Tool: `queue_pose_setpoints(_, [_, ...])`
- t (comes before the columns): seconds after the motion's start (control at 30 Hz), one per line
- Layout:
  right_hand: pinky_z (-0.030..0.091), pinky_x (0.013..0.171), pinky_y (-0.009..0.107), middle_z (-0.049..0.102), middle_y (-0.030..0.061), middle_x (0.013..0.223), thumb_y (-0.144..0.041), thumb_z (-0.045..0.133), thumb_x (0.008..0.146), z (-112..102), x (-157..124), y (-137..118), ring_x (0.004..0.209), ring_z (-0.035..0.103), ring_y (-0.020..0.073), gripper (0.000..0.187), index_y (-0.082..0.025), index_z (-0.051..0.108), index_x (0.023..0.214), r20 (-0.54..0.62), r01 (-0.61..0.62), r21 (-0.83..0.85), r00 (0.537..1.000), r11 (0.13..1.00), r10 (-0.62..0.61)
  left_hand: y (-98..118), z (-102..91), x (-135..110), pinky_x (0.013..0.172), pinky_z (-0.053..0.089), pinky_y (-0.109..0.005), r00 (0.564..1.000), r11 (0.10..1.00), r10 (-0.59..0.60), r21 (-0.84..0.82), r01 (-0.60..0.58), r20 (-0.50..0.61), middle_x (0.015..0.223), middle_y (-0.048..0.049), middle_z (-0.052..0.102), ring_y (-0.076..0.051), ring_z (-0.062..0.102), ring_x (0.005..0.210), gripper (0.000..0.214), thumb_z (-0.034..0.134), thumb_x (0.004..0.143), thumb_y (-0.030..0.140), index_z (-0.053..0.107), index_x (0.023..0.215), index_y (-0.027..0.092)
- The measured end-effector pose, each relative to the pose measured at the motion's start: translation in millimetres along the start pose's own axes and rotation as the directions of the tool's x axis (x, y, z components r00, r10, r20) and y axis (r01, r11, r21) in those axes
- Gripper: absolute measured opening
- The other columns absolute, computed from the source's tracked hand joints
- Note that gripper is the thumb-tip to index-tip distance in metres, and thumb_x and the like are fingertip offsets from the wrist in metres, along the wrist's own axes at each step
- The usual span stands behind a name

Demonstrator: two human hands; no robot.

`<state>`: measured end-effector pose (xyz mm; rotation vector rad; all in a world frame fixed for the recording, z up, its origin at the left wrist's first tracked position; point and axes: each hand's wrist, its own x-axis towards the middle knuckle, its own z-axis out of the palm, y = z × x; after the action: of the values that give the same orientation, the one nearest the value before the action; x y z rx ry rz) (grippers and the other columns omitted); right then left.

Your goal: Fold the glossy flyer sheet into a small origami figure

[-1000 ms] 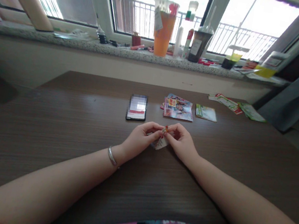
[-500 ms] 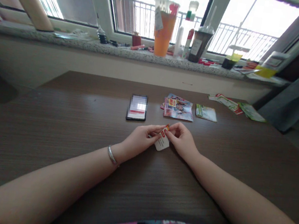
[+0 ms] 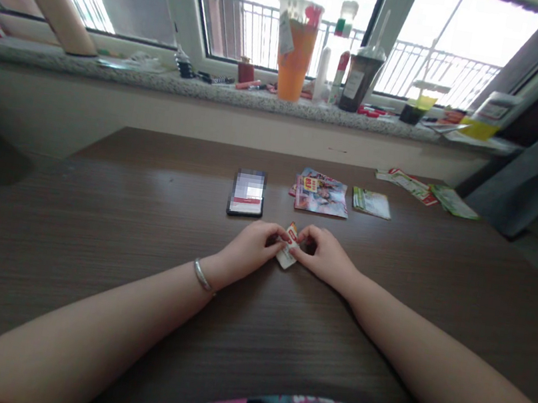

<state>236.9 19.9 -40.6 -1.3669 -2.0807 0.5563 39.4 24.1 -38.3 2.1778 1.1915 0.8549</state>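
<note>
Between my hands is a small white card (image 3: 285,256) with red and orange printing, tilted over the dark wooden table. My left hand (image 3: 256,243) pinches its left edge between thumb and fingers. From the other side, my right hand (image 3: 324,253) is closed on the right edge, thumb in front. The fingers cover part of the print, and the lettering is too small to read. Just beyond the hands lie a phone-like device (image 3: 247,195) with a blurred screen and a few colourful printed packets (image 3: 323,196).
Right of the packets lies a green and white packet (image 3: 371,203). More flat packets (image 3: 413,186) lie at the table's far right. On the granite sill (image 3: 224,92) stand a tall orange drink cup (image 3: 294,57), a dark drink cup (image 3: 359,80) and several bottles.
The card has shifted slightly left and shows narrower than before. My right hand has moved left with it, its thumb now lower on the card. The things on the table have not moved.
</note>
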Motion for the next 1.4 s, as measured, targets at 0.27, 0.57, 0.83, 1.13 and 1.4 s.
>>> queue_pose_setpoints(0.27, [0.041, 0.085, 0.039, 0.066, 0.0079, 0.094, -0.039, 0.067, 0.079, -1, 0, -2, 0.094, 0.055, 0.0247, 0.02, -0.021, 0.068, 0.087, 0.006, 0.097, -0.21, 0.995, 0.973, -0.098, 2, -4.3, 0, 0.094, 0.041, -0.039, 0.988, 0.953, 0.137, 0.262, -0.15, 0.067, 0.102, -0.0054, 0.07, -0.022, 0.057, 0.101, 0.021, 0.063, 0.085, 0.032, 0.069, 0.101, 0.022])
queue_pose_setpoints(0.57, [0.041, 0.089, 0.038, 0.062, 0.0077, 0.101, -0.049, 0.066, 0.078, -5, -7, -9, 0.099, 0.052, 0.025, 0.032, -0.021, 0.065, 0.093, 0.061, 0.112, -0.331, 0.993, 0.937, -0.097, 12, -10.0, -5, 0.101, 0.04, -0.04, 0.963, 0.859, 0.187, 0.443, -0.257, 0.196, 0.123, -0.0071, 0.06, -0.025, 0.052, 0.114, 0.029, 0.055, 0.089, 0.03, 0.063, 0.115, 0.022])
queue_pose_setpoints(0.83, [0.04, 0.089, 0.038, 0.059, 0.0087, 0.103, -0.052, 0.068, 0.074, -5, -8, -10, 0.1, 0.05, 0.026, 0.039, -0.02, 0.063, 0.095, 0.087, 0.109, -0.372, 0.993, 0.922, -0.083, 16, -13.3, -4, 0.103, 0.039, -0.041, 0.954, 0.834, 0.152, 0.484, -0.265, 0.26, 0.13, -0.007, 0.056, -0.026, 0.049, 0.119, 0.037, 0.056, 0.087, 0.034, 0.059, 0.123, 0.023])
queue_pose_setpoints(1.13, [0.041, 0.088, 0.039, 0.058, 0.0092, 0.103, -0.053, 0.07, 0.071, -6, -7, -8, 0.1, 0.05, 0.0266, 0.043, -0.019, 0.062, 0.097, 0.095, 0.118, -0.356, 0.991, 0.927, -0.09, 11, -12.1, -5, 0.102, 0.04, -0.042, 0.956, 0.846, 0.177, 0.461, -0.269, 0.233, 0.13, -0.0067, 0.057, -0.026, 0.05, 0.119, 0.038, 0.06, 0.085, 0.034, 0.061, 0.122, 0.024])
queue_pose_setpoints(1.4, [0.041, 0.093, 0.038, 0.06, 0.0075, 0.105, -0.041, 0.063, 0.083, -7, -1, 3, 0.104, 0.051, 0.0241, 0.023, -0.02, 0.063, 0.094, 0.079, 0.126, -0.259, 0.991, 0.958, -0.109, 13, -10.8, -4, 0.082, 0.049, -0.034, 0.939, 0.777, 0.263, 0.529, -0.343, 0.223, 0.099, -0.0071, 0.066, -0.021, 0.059, 0.092, 0.016, 0.057, 0.091, 0.026, 0.068, 0.097, 0.017])
